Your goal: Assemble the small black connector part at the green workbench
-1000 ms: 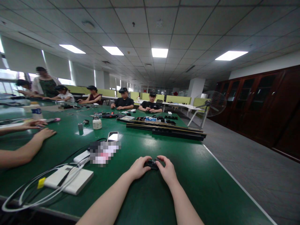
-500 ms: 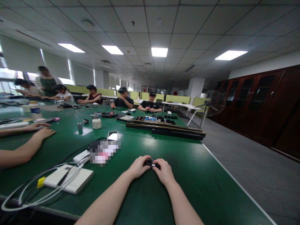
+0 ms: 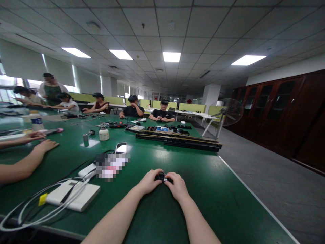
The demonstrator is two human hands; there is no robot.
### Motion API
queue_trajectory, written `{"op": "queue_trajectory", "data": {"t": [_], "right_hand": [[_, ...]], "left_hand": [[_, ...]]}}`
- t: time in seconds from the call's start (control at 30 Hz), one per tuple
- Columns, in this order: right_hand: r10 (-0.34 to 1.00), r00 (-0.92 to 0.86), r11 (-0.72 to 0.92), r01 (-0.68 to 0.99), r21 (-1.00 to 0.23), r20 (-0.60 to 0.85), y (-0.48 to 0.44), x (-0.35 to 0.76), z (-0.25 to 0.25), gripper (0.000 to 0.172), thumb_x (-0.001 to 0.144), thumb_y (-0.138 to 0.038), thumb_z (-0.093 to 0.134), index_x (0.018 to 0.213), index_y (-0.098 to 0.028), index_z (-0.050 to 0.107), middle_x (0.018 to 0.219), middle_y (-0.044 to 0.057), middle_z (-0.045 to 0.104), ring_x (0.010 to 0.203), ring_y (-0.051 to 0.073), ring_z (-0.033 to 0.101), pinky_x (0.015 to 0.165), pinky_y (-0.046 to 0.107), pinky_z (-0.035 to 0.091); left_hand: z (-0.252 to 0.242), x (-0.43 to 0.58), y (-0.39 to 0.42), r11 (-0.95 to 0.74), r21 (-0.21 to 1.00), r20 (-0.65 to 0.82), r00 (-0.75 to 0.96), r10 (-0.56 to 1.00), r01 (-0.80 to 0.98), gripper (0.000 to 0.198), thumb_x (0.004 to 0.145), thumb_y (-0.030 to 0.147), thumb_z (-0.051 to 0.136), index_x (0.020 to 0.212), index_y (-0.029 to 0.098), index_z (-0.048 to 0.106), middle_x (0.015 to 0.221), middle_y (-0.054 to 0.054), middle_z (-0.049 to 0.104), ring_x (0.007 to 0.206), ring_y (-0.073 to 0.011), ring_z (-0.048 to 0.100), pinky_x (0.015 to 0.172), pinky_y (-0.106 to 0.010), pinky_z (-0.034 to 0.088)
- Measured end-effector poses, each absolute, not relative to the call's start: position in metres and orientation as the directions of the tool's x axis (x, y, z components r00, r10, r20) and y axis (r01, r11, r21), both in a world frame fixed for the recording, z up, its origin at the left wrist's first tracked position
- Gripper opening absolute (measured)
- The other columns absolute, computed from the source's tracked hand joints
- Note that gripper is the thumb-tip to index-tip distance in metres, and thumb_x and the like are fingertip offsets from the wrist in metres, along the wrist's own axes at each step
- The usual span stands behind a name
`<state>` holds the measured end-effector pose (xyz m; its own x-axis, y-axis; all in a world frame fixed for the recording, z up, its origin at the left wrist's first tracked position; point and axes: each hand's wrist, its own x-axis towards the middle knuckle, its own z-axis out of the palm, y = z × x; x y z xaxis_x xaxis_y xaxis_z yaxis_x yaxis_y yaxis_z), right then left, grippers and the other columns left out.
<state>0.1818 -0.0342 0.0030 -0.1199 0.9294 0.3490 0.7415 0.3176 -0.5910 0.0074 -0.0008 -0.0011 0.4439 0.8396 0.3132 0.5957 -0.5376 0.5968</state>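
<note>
Both my hands rest on the green table (image 3: 203,189) in front of me, fingers curled round one small black part (image 3: 162,176). My left hand (image 3: 149,181) pinches its left side. My right hand (image 3: 177,185) covers its right side, knuckles up. Most of the part is hidden between the fingers, so its shape is unclear.
A white power bank (image 3: 73,197) with looped white cables lies at my left. A phone (image 3: 121,148), a white jar (image 3: 104,134) and long black rails (image 3: 182,142) lie farther out. Another person's hands (image 3: 45,146) rest at left. Several people sit at the far end. A fan (image 3: 230,113) stands right.
My right hand has closed in over the black part and both hands have drawn slightly together. The view has drifted a little.
</note>
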Motion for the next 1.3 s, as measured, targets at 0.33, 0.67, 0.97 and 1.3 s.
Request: {"op": "queue_trajectory", "data": {"t": [0.33, 0.67, 0.97, 1.3], "right_hand": [[0.943, -0.083, 0.277, 0.730, -0.625, 0.322, -0.033, 0.183, 0.001, 0.019, 0.069, -0.027, 0.062, 0.087, -0.028, 0.068, 0.103, 0.000, 0.066, 0.098, 0.021, 0.056, 0.088, 0.034, 0.040], [0.948, -0.077, 0.273, 0.699, -0.661, 0.309, -0.028, 0.185, -0.003, 0.022, 0.075, -0.034, 0.054, 0.088, -0.028, 0.070, 0.101, 0.002, 0.068, 0.098, 0.022, 0.058, 0.090, 0.035, 0.041], [0.959, -0.053, 0.265, 0.518, -0.813, 0.279, -0.030, 0.188, 0.001, 0.027, 0.075, -0.029, 0.049, 0.095, -0.024, 0.066, 0.098, 0.002, 0.069, 0.093, 0.018, 0.062, 0.087, 0.031, 0.045], [0.957, 0.007, 0.260, 0.430, -0.865, 0.291, -0.027, 0.187, -0.002, 0.027, 0.075, -0.031, 0.050, 0.097, -0.021, 0.062, 0.097, 0.004, 0.068, 0.091, 0.020, 0.063, 0.085, 0.033, 0.048]], "left_hand": [[-0.004, 0.006, 0.002, -0.532, 0.607, 0.311, 0.439, 0.843, 0.591, 0.041, 0.073, 0.021, 0.058, 0.113, 0.023, 0.054, 0.102, -0.003, 0.063, 0.097, -0.0210, 0.056, 0.086, -0.032, 0.043], [-0.004, 0.006, 0.001, -0.518, 0.598, 0.297, 0.431, 0.852, 0.612, 0.040, 0.074, 0.024, 0.059, 0.114, 0.023, 0.054, 0.098, -0.004, 0.063, 0.094, -0.0208, 0.057, 0.085, -0.031, 0.044], [-0.003, 0.006, 0.000, -0.562, 0.575, 0.332, 0.458, 0.824, 0.594, 0.040, 0.075, 0.022, 0.058, 0.115, 0.023, 0.052, 0.108, -0.004, 0.059, 0.101, -0.0213, 0.054, 0.090, -0.033, 0.042], [0.005, 0.007, -0.006, -0.583, 0.529, 0.348, 0.469, 0.812, 0.617, 0.035, 0.079, 0.022, 0.053, 0.114, 0.022, 0.051, 0.118, -0.006, 0.051, 0.107, -0.0211, 0.051, 0.094, -0.032, 0.041]]}}
